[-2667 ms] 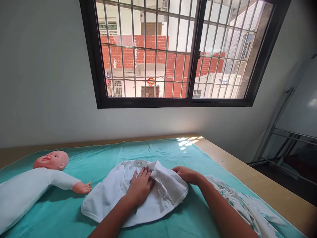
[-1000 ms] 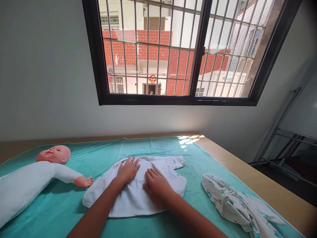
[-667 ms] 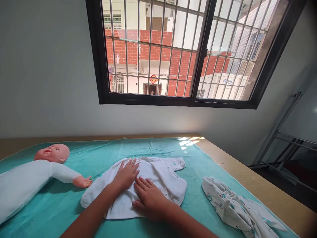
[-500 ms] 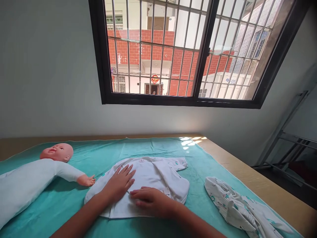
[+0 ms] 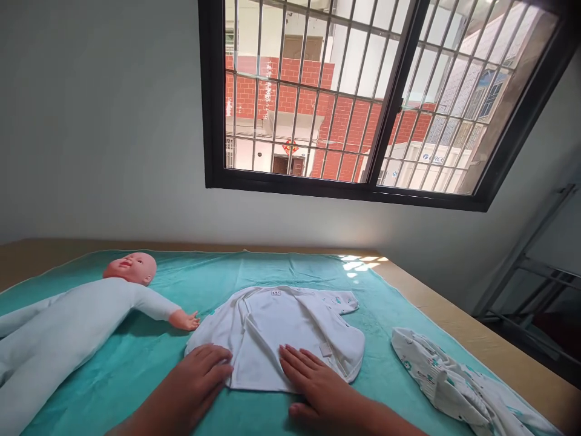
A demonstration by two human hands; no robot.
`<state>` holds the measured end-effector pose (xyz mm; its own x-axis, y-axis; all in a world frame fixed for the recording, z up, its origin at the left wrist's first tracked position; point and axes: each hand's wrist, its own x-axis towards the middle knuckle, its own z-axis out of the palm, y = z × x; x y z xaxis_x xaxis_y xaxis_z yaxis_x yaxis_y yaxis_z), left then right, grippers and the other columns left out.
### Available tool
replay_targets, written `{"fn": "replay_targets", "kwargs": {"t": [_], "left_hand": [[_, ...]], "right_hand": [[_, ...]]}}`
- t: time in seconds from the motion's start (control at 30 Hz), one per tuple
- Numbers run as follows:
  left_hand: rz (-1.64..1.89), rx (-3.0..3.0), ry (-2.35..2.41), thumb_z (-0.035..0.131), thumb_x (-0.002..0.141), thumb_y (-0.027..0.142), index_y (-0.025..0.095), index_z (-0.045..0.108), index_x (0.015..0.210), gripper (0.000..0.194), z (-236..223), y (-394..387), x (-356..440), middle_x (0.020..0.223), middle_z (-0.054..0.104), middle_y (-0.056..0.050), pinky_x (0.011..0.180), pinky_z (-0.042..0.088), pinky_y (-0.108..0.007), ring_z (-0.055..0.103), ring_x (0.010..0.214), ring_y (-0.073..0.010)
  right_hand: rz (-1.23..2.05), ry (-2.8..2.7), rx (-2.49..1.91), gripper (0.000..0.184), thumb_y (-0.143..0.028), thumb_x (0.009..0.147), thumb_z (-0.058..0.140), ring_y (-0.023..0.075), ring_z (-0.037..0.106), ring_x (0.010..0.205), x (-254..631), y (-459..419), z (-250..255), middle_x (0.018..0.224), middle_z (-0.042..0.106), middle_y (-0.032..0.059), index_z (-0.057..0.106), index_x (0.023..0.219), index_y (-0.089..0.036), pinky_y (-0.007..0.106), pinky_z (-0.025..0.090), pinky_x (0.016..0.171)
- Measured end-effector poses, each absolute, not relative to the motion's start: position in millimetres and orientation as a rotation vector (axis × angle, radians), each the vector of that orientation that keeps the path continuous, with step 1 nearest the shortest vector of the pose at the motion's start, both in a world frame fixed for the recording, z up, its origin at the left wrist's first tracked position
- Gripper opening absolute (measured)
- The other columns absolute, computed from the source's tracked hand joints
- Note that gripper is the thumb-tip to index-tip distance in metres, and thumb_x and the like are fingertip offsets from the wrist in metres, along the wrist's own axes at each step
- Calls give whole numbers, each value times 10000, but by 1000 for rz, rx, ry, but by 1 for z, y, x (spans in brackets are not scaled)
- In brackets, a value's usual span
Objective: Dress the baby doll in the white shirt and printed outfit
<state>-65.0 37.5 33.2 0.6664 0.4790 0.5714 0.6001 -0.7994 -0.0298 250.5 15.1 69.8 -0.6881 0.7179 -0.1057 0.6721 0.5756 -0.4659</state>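
A small white baby top (image 5: 276, 330) lies flattened on a teal cloth (image 5: 136, 357) in front of me. My left hand (image 5: 193, 381) rests flat, fingers together and stretched, at the top's near left edge. Flat on the near edge of the top, a little right of centre, lies my right hand (image 5: 318, 384) with its fingers stretched out. Neither hand holds anything. A baby doll (image 5: 72, 327) in a pale suit lies on its back to the left, one arm reaching toward the top.
A crumpled white printed garment (image 5: 454, 378) lies on the cloth to the right. The wooden table edge (image 5: 458, 330) runs along the right side. A barred window (image 5: 358, 97) is in the wall behind, and a metal frame (image 5: 535, 278) stands at the far right.
Both hands have slid from the middle of the top down to its near edge, leaving it flat. The view has swung left, so everything sits further right.
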Motion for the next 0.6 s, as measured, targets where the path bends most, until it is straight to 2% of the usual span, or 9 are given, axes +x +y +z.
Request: {"fn": "replay_targets", "kwargs": {"t": [0.1, 0.17, 0.3, 0.47, 0.53, 0.6], "left_hand": [[-892, -2605, -851, 427, 908, 102, 246, 644, 984, 271, 34, 42, -65, 937, 720, -28, 781, 551, -306, 669, 842, -179], [-951, -2585, -887, 418, 887, 74, 241, 645, 989, 299, 31, 46, -64, 915, 713, -28, 742, 541, -299, 663, 812, -176], [-1002, -2535, -969, 427, 871, 60, 231, 648, 933, 286, 26, 51, -63, 847, 686, -26, 670, 514, -301, 637, 760, -180], [-1127, -2365, -853, 403, 813, -16, 171, 601, 1050, 361, 37, 41, -62, 943, 657, -79, 807, 492, -372, 585, 882, -211], [-1127, -2413, -838, 422, 780, -9, 170, 590, 975, 314, 42, 35, -62, 903, 633, -77, 836, 475, -403, 550, 868, -217], [-1092, -2496, -844, 436, 764, 13, 185, 551, 811, 213, 45, 31, -61, 806, 592, -57, 812, 468, -413, 510, 798, -207]], "right_hand": [[896, -2556, -1279, 626, -533, 944, 452, 266, 230, 1465, 249, 15, 71, 1575, 266, 68, 356, 1492, -247, 466, 182, 1211], [928, -2389, -1323, 533, -509, 969, 401, 246, 309, 1438, 244, 25, 68, 1547, 353, 43, 444, 1445, -273, 435, 246, 1198], [771, -2340, -1252, 490, -455, 985, 369, 241, 395, 1392, 220, 55, 59, 1493, 446, 70, 527, 1386, -222, 419, 299, 1180], [605, -2435, -1138, 491, -405, 991, 368, 233, 392, 1392, 184, 79, 63, 1491, 449, 78, 477, 1425, -204, 426, 288, 1184], [588, -2461, -1149, 495, -405, 988, 379, 241, 376, 1401, 176, 83, 65, 1502, 431, 88, 475, 1425, -196, 432, 286, 1182], [549, -2508, -1169, 510, -410, 973, 418, 261, 336, 1422, 173, 82, 65, 1530, 384, 98, 461, 1432, -193, 460, 261, 1186]]}}
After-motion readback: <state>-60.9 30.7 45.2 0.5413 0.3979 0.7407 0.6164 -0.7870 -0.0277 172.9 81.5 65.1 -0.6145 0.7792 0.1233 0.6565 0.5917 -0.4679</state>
